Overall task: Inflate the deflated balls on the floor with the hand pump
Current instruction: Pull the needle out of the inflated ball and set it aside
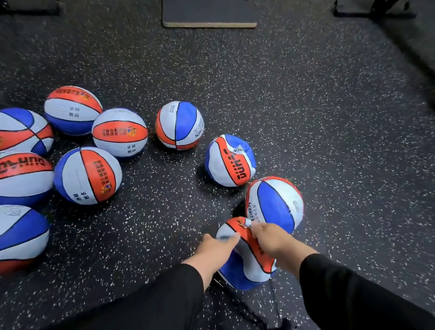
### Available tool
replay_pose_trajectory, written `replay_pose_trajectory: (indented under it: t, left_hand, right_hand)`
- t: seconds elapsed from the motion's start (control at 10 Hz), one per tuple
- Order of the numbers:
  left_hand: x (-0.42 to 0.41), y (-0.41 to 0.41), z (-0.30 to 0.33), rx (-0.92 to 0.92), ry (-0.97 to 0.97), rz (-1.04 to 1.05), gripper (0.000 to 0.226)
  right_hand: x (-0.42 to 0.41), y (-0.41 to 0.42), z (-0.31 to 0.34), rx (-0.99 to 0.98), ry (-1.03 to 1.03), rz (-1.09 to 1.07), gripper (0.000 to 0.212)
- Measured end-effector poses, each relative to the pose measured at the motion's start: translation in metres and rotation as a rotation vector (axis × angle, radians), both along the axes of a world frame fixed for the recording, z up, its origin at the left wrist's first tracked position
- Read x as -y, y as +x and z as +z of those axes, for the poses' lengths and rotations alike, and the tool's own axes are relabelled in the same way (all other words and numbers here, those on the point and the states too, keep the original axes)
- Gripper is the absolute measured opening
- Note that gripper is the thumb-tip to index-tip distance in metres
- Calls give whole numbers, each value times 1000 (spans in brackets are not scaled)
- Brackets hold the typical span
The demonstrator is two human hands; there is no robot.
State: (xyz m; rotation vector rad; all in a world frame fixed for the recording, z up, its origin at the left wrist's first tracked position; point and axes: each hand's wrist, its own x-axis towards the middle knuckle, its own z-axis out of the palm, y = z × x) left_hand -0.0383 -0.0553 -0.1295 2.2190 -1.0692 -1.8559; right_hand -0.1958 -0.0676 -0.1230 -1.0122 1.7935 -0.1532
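Both my hands hold the crumpled orange, white and blue deflated ball (249, 263) just off the speckled black rubber floor (249, 86): left hand (216, 247) cupping its side, right hand (273, 240) pinching the top fold, probably to turn up the valve. No pump that I can pick out.

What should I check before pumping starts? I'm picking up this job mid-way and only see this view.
1. Crumpled ball held: ok, left hand and right hand both grip it.
2. Valve found: cannot tell.
3. Hand pump within reach: cannot tell; something dark lies on the floor below the ball.
4. Needle inserted: cannot tell.
5. Other limp balls nearby: ok, a dented ball sits just beyond.
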Motion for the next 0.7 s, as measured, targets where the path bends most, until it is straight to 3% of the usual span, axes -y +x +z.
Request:
replay_pose_trajectory:
  t: [0.3,0.5,0.6,0.7]
  left_hand:
    - [-2,-5,-28,-337,108,557,131]
    - [8,15,-17,-298,-5,651,111]
    - [16,33,8,-332,-89,722,82]
    - [31,67,37,-365,-187,777,46]
  right_hand:
    - [6,30,6,-76,-48,42,50]
    - [11,72,42,-138,-133,162,39]
    - [18,91,65,-63,-231,115,24]
    - [29,112,97,79,-412,7,37]
